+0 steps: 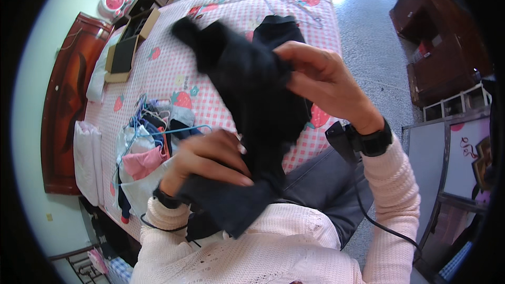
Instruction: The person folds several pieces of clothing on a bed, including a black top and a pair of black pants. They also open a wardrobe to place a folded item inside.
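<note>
A black garment (252, 89) hangs bunched and partly blurred in front of me, over the near side of the bed; its exact kind is hard to make out. My right hand (326, 81) pinches its upper right part between thumb and fingers. Lower down, my left hand (210, 158), smeared by motion, is closed on the cloth, and a flap of it falls toward my lap. Behind the garment, another dark piece of clothing (276, 28) lies on the bed, partly covered from view.
The bed (158, 76) has a pink checked cover with strawberries. At left lies a heap of clothes with hangers (150, 142). An open cardboard box (129, 47) stands near the wooden headboard (71, 105). Thin hangers (310, 16) rest at the far edge. A dark cabinet (436, 37) stands right.
</note>
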### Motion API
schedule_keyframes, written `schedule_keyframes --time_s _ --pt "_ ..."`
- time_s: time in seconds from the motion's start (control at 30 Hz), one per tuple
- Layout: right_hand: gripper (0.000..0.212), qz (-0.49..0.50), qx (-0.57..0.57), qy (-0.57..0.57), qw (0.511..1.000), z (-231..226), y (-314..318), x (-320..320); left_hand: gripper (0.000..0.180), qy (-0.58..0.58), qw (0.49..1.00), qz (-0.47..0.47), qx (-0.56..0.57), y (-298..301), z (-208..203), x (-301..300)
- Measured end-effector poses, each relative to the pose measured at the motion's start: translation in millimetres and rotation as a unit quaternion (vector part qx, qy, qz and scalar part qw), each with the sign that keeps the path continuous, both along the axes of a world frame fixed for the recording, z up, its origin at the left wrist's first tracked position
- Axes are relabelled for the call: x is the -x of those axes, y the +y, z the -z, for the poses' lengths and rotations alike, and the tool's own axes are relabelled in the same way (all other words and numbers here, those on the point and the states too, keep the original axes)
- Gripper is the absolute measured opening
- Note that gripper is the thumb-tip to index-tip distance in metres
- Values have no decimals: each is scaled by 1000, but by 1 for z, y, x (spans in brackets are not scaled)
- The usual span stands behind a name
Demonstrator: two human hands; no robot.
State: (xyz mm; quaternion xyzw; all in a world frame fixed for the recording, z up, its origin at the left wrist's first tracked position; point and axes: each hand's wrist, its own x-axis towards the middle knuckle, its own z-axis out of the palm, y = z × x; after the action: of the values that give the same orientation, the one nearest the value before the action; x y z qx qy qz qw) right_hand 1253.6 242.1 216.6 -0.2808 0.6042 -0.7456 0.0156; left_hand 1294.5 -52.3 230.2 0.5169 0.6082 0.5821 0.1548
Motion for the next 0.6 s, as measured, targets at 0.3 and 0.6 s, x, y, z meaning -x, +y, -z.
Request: schedule_keyframes --time_s 0.3,0.6 --pt "25 60 -182 257 947 -128 2 -9 40 -46 965 -171 -192 31 -91 70" --pt "26 356 -82 279 888 -113 82 0 31 734 560 -373 94 41 -201 103"
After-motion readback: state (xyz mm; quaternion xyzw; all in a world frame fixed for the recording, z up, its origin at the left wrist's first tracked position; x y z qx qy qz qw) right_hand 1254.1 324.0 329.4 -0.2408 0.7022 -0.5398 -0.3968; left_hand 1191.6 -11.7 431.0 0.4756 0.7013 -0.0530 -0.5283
